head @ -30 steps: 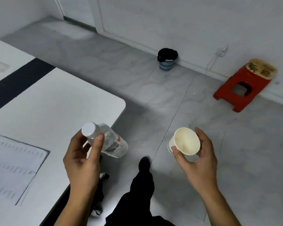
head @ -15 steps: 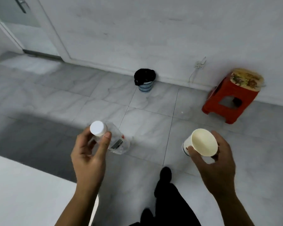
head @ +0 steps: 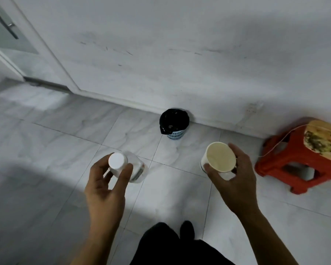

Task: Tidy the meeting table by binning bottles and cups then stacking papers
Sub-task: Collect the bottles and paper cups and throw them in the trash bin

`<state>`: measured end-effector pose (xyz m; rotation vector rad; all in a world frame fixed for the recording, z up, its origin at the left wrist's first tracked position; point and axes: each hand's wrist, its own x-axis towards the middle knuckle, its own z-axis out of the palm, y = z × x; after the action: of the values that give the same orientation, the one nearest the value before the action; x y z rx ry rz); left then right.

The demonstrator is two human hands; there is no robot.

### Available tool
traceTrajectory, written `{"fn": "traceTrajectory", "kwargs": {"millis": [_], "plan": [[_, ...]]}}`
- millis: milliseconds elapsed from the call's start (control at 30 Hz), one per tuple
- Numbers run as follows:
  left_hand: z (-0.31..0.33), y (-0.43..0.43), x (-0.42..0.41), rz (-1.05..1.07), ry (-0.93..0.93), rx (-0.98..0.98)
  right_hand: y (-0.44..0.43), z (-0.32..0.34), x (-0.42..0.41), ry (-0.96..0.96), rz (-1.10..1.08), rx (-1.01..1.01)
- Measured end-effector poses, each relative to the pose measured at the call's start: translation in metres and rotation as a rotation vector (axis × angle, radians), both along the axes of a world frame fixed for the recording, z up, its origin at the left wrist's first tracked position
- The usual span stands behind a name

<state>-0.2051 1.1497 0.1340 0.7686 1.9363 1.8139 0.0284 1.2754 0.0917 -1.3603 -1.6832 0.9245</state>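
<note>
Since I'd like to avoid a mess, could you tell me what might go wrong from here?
1. The bin is small and stands off by the wall; tossing the bottle or cup from here could well miss.
2. The left hand holds the bottle only near its cap, so it might slip.
3. The stool stands right of the bin; a foot may catch it.

Dim, soft indoor light; broad shadow across left floor (head: 27, 197); wide-angle curvature at edges.
</note>
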Motion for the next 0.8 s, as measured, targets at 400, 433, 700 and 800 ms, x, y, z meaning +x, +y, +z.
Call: {"fn": "traceTrajectory", "kwargs": {"millis": [400,433,700,800], "plan": [[-0.089,0.289,-0.127,0.053,-0.226,-0.173,0.285,-0.059,-0.13,-0.11,0.014,-0.157],[-0.096,0.318,-0.14,0.042,-0.236,-0.207,0.309,-0.063,-0.141,-0.127,0.01,-0.19],[-0.168,0.512,-0.212,0.02,-0.303,-0.439,0.488,-0.125,-0.227,-0.25,0.033,-0.379],[-0.226,0.56,-0.223,0.048,-0.314,-0.529,0.537,-0.192,-0.245,-0.289,0.015,-0.452]]}}
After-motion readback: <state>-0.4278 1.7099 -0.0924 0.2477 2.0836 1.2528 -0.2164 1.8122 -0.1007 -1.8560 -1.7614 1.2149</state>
